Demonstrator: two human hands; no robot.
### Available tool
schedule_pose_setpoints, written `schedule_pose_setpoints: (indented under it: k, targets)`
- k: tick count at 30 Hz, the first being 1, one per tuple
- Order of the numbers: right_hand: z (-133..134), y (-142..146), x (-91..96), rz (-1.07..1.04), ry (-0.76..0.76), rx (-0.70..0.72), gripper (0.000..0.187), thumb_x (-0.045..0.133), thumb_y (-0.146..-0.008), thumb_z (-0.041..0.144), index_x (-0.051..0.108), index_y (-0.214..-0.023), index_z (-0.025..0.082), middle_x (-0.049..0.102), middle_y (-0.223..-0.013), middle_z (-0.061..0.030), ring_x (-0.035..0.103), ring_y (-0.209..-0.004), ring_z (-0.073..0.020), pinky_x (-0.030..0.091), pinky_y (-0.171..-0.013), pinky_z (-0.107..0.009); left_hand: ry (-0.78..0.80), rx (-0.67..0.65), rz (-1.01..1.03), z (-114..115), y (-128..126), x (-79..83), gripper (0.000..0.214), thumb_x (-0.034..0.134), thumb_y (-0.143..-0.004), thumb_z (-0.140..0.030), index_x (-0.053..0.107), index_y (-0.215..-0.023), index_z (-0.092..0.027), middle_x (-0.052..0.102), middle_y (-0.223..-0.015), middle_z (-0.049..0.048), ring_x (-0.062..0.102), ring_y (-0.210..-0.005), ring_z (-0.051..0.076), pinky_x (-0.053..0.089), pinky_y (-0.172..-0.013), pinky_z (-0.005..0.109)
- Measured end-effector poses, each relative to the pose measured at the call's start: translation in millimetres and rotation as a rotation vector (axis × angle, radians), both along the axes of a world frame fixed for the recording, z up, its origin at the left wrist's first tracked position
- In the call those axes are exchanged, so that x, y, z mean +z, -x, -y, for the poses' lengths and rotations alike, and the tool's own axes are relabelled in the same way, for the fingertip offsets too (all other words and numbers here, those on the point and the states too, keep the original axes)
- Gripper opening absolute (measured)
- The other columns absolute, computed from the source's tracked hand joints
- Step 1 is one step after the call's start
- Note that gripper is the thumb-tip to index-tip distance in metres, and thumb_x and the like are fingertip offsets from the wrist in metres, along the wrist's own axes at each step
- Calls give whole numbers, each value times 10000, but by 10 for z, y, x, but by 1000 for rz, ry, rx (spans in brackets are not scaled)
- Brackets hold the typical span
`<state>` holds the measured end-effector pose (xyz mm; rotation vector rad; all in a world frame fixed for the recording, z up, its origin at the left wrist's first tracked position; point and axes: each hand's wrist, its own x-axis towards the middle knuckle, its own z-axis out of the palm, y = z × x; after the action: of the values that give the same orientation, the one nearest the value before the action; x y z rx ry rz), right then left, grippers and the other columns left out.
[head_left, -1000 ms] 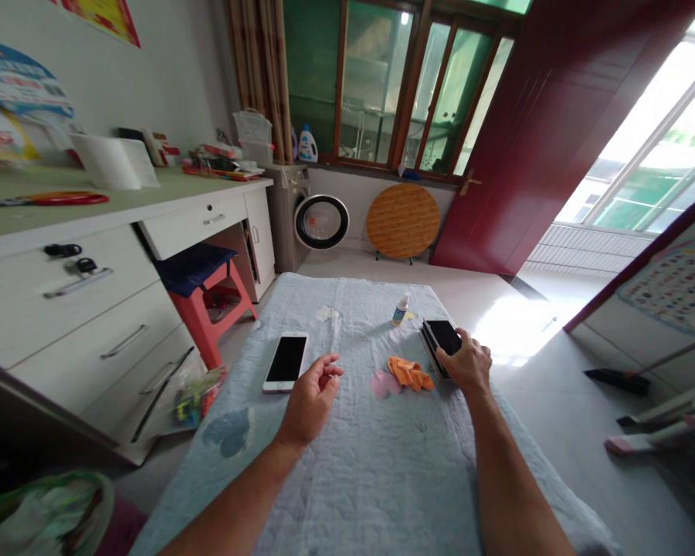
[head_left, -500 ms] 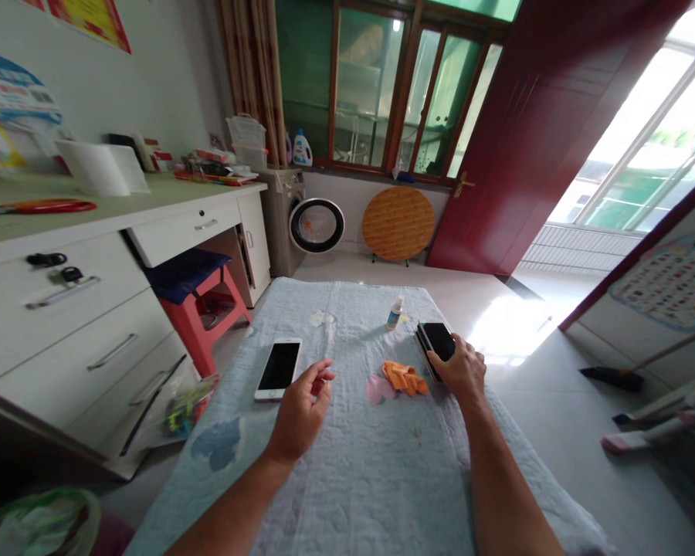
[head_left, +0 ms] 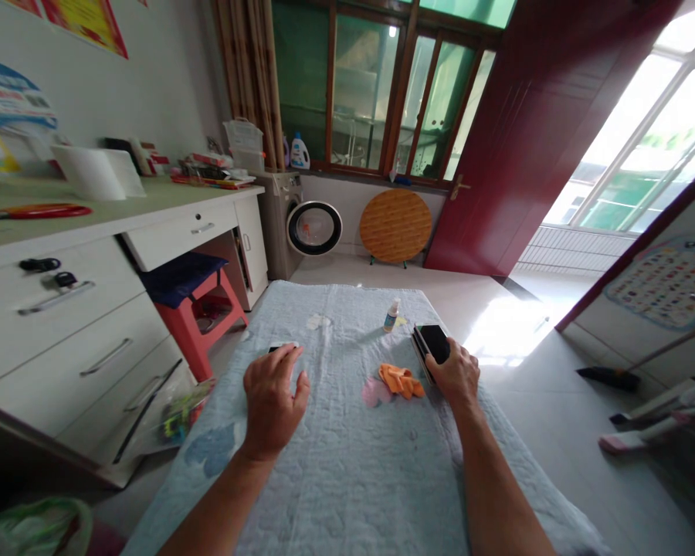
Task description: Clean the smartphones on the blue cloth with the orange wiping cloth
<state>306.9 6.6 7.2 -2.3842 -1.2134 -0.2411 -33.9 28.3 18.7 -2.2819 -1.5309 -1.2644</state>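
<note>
My left hand (head_left: 272,401) lies palm down over a white phone (head_left: 282,347), fingers stretched forward, so only the phone's far end shows. My right hand (head_left: 455,375) grips the near end of a small stack of dark phones (head_left: 432,341) on the right side of the table. Between the hands lie an orange cloth (head_left: 401,380) and a pink pad (head_left: 373,392). A small spray bottle (head_left: 391,314) stands beyond them. All of this rests on a pale blue quilted cover (head_left: 353,471).
A white desk with drawers (head_left: 93,309) runs along the left, with a red stool (head_left: 200,297) beneath it. A washing machine (head_left: 301,224) and a round wooden tabletop (head_left: 394,225) stand by the far wall. A dark red door (head_left: 527,139) is open at right.
My left hand moved left and forward from mid-table and came down flat over the white phone. My right hand stayed on the dark phone stack.
</note>
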Motion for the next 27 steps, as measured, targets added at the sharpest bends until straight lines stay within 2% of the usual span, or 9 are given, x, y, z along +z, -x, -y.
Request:
schedule_pose_setpoints:
  k: [3,6,11,16,19,21,23,27]
  targets:
    - [23,3,-7,12,-64,-24,652,572,-773,499,504,-1325,160,535,-1308,-153,455,-1178,-351,351,-945,-466,38,164,-85,-27,37,-2,434,512,-871,-352,542,-1250,-144,516,-1321,184,449,-1220,369,257,-1052,550]
    - [50,21,14,66,-213,11,631,551,-790,490,509,-1312,139,469,-1365,-182,374,-1251,-362,323,-983,-505,105,297,-176,-52,69,-43,548,534,-858,-435,502,-1291,-100,444,-1373,248,403,-1248,412,231,-1038,600]
    - [103,188,98,133,-452,246,451,487,-843,358,539,-1238,145,514,-1285,-156,429,-1211,-293,328,-1026,-468,229,406,-302,-90,118,-119,657,562,-828,-511,450,-1333,-106,464,-1348,247,445,-1206,402,281,-1006,577]
    - [142,477,143,94,-507,540,339,479,-860,245,571,-1177,170,576,-1161,-116,505,-1104,-251,401,-977,-419,379,413,-370,-96,140,-73,674,540,-826,-524,419,-1351,-119,546,-1264,208,546,-1095,367,344,-959,516]
    - [133,588,113,61,-452,693,268,482,-855,193,610,-1090,173,607,-1044,-92,538,-993,-228,440,-912,-380,435,402,-407,-96,157,-22,668,535,-830,-500,408,-1357,-109,611,-1153,176,585,-1023,344,393,-898,451]
    - [122,624,77,48,-349,740,224,493,-850,179,632,-1026,172,614,-1009,-88,539,-959,-223,443,-888,-364,453,397,-421,-100,171,-8,662,538,-829,-484,412,-1354,-101,634,-1083,166,599,-988,335,410,-863,421]
    - [115,636,39,45,-211,736,205,525,-839,187,643,-1006,171,615,-1023,-93,531,-970,-230,434,-888,-359,462,403,-429,-105,181,-14,664,545,-824,-477,415,-1354,-97,637,-1054,164,605,-967,332,419,-839,406]
    - [115,629,-14,45,7,685,280,551,-841,231,624,-1098,149,622,-1063,-112,513,-1023,-250,398,-916,-354,480,414,-425,-112,182,-58,691,554,-825,-470,391,-1373,-82,612,-1081,167,598,-981,323,431,-817,378]
